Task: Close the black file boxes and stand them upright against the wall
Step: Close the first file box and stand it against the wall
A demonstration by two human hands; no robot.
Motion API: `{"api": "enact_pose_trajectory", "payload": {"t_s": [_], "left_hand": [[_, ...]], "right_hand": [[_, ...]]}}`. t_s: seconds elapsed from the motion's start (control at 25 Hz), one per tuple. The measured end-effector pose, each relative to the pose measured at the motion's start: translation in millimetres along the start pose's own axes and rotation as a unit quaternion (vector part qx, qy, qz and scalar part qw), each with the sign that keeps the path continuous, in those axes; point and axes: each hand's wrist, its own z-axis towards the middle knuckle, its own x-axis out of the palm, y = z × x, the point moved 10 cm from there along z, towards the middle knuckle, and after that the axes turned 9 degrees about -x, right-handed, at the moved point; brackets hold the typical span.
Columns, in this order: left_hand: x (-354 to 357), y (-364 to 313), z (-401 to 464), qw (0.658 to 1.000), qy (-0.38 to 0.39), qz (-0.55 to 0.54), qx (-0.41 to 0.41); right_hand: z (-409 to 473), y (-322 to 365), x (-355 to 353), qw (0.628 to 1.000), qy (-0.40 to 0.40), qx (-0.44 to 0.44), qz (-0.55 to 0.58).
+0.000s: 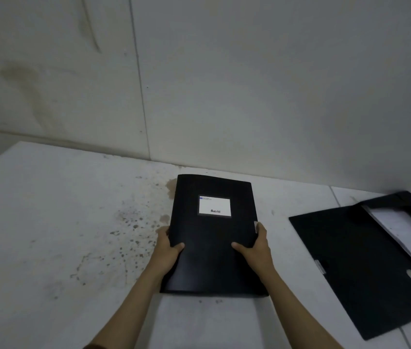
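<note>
A closed black file box (212, 233) with a white label on its cover lies in front of me, its far end near the wall. My left hand (168, 250) grips its left edge with the thumb on the cover. On the box's right edge, my right hand (256, 248) holds it the same way. A second black file box (365, 260) lies flat and open at the right, its lid spread out and white paper showing inside.
The white table (60, 235) is stained with dark specks left of the held box. The pale wall (224, 84) rises right behind the table. The table's left corner (18, 144) falls away at the far left.
</note>
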Motion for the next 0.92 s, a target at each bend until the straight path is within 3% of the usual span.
{"api": "enact_pose_trajectory", "payload": {"t_s": [0.16,0.4,0.64,0.8,0.92], "left_hand": [[-100.3,-7.5,-12.3,0.993,-0.092,-0.074,0.009],[-274.1,-10.2,-48.5,0.974,-0.142,-0.177,0.014],[-429.3,-30.0,-95.9,0.976,-0.143,-0.151,0.059],[-509.8,-33.9,-117.4,0.967,-0.193,-0.148,0.074],[-548.1,-42.3,-120.0,0.94,-0.262,-0.181,0.122]], "right_hand": [[-6.3,60.6,64.6,0.999,0.014,-0.042,0.022],[-41.6,167.3,201.3,0.992,0.056,-0.106,0.042],[-75.9,276.5,319.2,0.97,0.118,-0.201,0.066],[-90.8,335.7,380.8,0.952,0.173,-0.244,0.064],[-87.3,374.7,411.1,0.942,0.183,-0.279,0.04]]}}
